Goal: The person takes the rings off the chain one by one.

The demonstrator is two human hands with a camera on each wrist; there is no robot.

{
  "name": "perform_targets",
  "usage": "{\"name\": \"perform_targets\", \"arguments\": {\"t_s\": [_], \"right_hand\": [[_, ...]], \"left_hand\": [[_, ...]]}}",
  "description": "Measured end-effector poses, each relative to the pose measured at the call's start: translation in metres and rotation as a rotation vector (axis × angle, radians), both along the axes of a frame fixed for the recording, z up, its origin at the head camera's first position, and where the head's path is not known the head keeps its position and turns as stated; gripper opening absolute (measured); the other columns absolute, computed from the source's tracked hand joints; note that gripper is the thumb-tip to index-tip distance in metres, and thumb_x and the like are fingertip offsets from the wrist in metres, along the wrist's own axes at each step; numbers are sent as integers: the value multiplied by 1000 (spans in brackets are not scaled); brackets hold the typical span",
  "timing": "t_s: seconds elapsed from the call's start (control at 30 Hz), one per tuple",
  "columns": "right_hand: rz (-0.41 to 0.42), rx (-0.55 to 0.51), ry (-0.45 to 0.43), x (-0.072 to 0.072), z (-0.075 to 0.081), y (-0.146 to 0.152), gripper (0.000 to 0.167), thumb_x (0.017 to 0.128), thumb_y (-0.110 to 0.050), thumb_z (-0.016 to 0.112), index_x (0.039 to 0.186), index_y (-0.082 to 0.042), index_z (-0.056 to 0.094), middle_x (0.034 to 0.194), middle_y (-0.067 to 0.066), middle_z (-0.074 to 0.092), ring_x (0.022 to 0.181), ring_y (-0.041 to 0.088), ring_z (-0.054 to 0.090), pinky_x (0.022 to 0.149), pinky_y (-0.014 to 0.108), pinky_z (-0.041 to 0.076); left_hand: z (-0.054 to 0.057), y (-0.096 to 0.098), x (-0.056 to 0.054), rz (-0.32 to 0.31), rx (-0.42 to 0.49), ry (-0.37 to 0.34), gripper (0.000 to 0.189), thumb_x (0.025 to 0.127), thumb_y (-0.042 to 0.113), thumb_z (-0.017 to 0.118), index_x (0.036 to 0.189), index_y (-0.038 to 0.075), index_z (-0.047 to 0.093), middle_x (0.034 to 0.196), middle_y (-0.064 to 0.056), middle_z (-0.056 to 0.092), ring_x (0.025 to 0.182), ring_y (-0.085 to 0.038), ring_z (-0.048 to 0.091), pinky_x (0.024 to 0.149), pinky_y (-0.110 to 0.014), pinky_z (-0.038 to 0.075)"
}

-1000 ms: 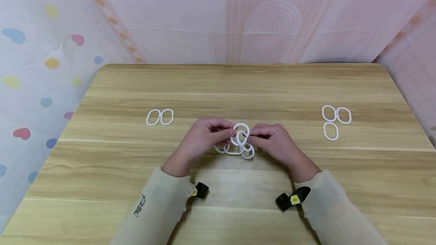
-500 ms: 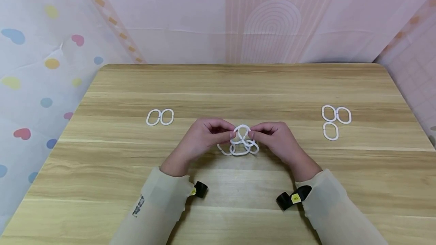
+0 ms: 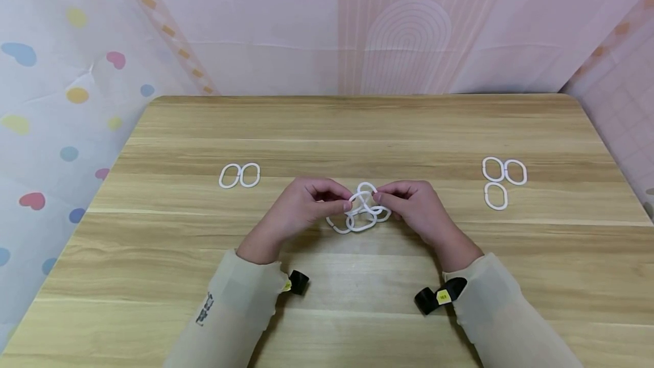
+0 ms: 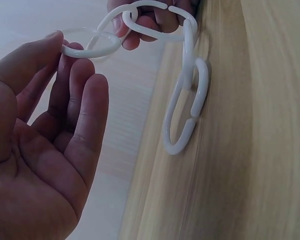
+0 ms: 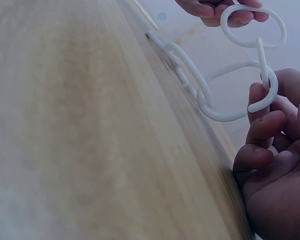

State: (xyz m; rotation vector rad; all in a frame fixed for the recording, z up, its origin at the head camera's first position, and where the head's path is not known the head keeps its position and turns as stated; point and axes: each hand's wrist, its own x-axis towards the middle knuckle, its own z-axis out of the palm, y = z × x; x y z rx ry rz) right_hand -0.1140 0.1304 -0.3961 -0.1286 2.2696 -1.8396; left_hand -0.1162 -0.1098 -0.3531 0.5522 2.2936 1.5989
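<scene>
Several white plastic oval links point(image 3: 361, 229) are joined in a chain between the two hands at the middle of the table. My left hand point(image 3: 301, 209) pinches the end link point(image 4: 92, 52) between thumb and fingers, its other fingers loosely bent. My right hand point(image 3: 421, 209) pinches a neighbouring link point(image 5: 262, 106), threaded through the left hand's one. From there the chain runs down, and its lowest links point(image 4: 172, 145) lie close at the tabletop. Small gaps show in some links, as in the left wrist view. The right fingertips are partly hidden behind the links.
On the wooden table point(image 3: 352, 277), two white links point(image 3: 250, 175) lie side by side at the left. Three more links point(image 3: 496, 196) lie at the right. A patterned pink backdrop point(image 3: 286, 61) stands behind the far edge. Dark wrist cameras point(image 3: 426, 301) sit on both sleeves.
The right hand has shifted slightly right and its link now shows above the left hand's link. The hanging links have spread and swung a little to the right.
</scene>
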Motion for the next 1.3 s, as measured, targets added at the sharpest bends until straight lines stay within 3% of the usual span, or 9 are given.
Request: {"name": "perform_targets", "arguments": {"t_s": [0.23,0.77,0.9,1.07,1.17,1.3], "right_hand": [[-7,-11,-10,-1,-1,-1,22,92,-19,73,102,0,77,72,-4,63,61,9,48,53,21,39],[-21,6,-41,-2,1,1,22,93,-20,72,103,-2,77,68,0,59,59,10,48,50,21,37],[-35,-3,-48,-2,1,1,21,93,-19,72,103,-1,76,72,1,61,59,10,49,51,21,38],[-40,-13,-41,-3,1,1,21,93,-16,71,104,2,75,76,0,64,60,10,50,54,21,41],[-41,-15,-41,-2,1,1,21,93,-16,71,104,2,75,77,-2,64,61,9,50,54,21,41],[-36,-17,-44,-2,1,0,21,94,-17,71,104,1,75,78,-1,65,61,9,50,54,20,41]], "left_hand": [[2,0,1,-12,-22,-11,14,90,7,75,102,0,76,94,-2,73,86,-17,64,75,-27,52],[1,-3,0,-11,-30,1,14,91,8,73,102,1,76,93,-2,72,84,-18,62,72,-26,51],[3,-7,-1,36,-39,-29,17,93,12,73,106,3,75,94,-3,72,83,-18,62,70,-26,52],[4,-19,-7,138,45,-120,21,94,8,71,111,-5,71,96,-11,72,81,-18,67,77,-31,59],[1,-30,-12,214,73,-164,23,94,6,70,113,-7,70,99,-15,72,80,-15,69,79,-33,59],[-8,-44,-20,299,43,-208,24,94,7,69,114,-7,70,100,-18,72,78,-13,69,78,-32,59]]}}
